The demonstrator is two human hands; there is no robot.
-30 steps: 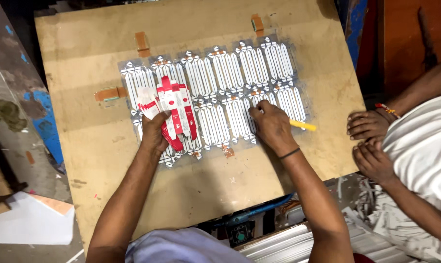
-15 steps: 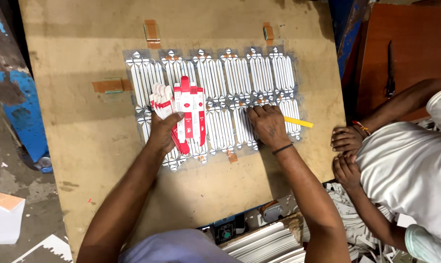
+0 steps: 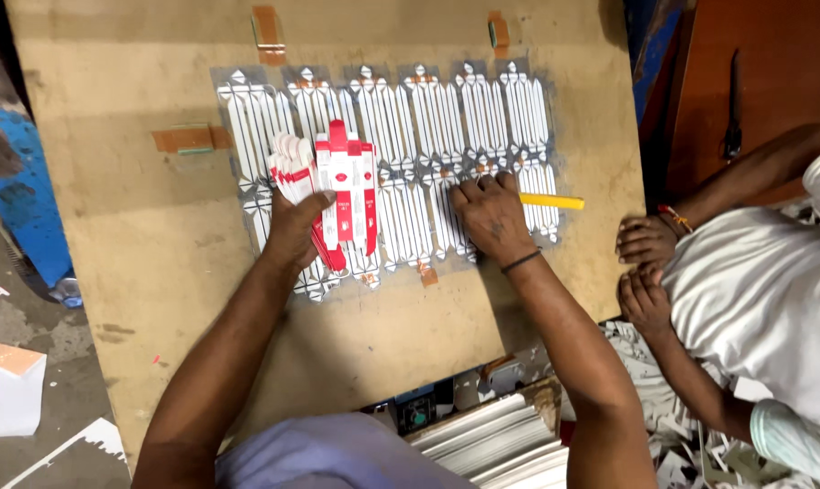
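From my remote seat I count one brown board serving as the table [image 3: 138, 226], and on it one grey die-cut sheet [image 3: 401, 118] with two rows of white carton blanks, six columns in the far row; the near row is partly covered, so I cannot count it fully. My left hand [image 3: 292, 231] rests near the sheet's left end, fingers curled and pinching one fanned stack of red-and-white flat cartons [image 3: 342, 190]; the stack stands over the sheet toward the table's left half, and how many cartons it holds I cannot make out. My right hand [image 3: 491, 213] presses flat on the near row toward the table's right edge, fingers close together and bent down onto the blanks, with one yellow stick [image 3: 555, 201] poking out from beneath it; its inner end is hidden. I count four strips of brown tape: two at the far edge [image 3: 267, 32], one left of the sheet [image 3: 188, 139], one small piece by the sheet's near edge [image 3: 426, 272]. Beyond the right edge another person's two hands [image 3: 645, 263] lie together, the body cut off. A stack of white sheets [image 3: 500, 444] sits below the near edge, partly hidden.
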